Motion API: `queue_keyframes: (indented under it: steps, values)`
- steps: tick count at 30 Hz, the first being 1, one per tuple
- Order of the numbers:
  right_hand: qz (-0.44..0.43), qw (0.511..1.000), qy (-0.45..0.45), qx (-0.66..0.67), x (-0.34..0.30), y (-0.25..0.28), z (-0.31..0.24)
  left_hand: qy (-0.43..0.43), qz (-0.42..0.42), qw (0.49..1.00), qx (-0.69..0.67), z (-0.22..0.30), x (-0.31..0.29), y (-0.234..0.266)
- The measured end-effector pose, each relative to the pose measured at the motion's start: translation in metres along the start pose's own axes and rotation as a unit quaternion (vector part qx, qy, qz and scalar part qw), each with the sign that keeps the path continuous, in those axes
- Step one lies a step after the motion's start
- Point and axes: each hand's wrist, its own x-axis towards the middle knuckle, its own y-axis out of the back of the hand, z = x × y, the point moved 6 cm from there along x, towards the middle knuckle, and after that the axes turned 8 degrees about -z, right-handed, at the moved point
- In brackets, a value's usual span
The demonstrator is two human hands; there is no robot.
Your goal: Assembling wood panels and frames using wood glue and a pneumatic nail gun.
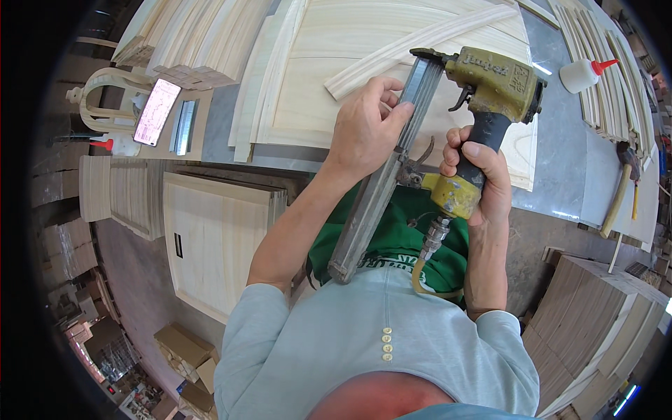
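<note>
A worn olive-yellow air nail gun [492, 78] with a black grip is held up in front of my body, above the near edge of the worktable. My right hand [483, 168] is closed round its grip, and the trigger stands free above my fingers. My left hand [371, 126] is closed at the upper part of the long metal magazine [369, 203], thumb and curled fingers against its rail. Whether a small strip is between those fingers is hidden. The magazine slants down toward my chest, its cover slid back. A yellowish air hose [418, 276] hangs from the metal coupling under the grip.
Pale wooden panels [322, 49] lie on the grey worktable [560, 175], with a curved wood strip [420, 45] on top. Around them are stacked wood strips [210, 42], a phone [157, 112], shiny metal strips [183, 127], a white glue bottle [579, 75] and a hammer [621, 182].
</note>
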Motion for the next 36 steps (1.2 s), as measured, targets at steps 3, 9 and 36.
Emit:
queue_keyframes:
  steps: [3, 9, 36]
  values:
    - [-0.008, 1.0, -0.002, 0.008, 0.001, 0.002, -0.002, 0.012, -0.008, 1.0, -0.016, -0.001, -0.002, 0.0]
    - [-0.017, 0.999, 0.02, 0.038, 0.004, 0.013, -0.019, -0.152, 0.036, 0.988, 0.002, -0.004, -0.081, 0.04]
    - [-0.004, 0.998, -0.064, 0.003, -0.013, -0.018, 0.002, -0.357, 0.235, 0.904, -0.005, 0.023, -0.096, 0.016]
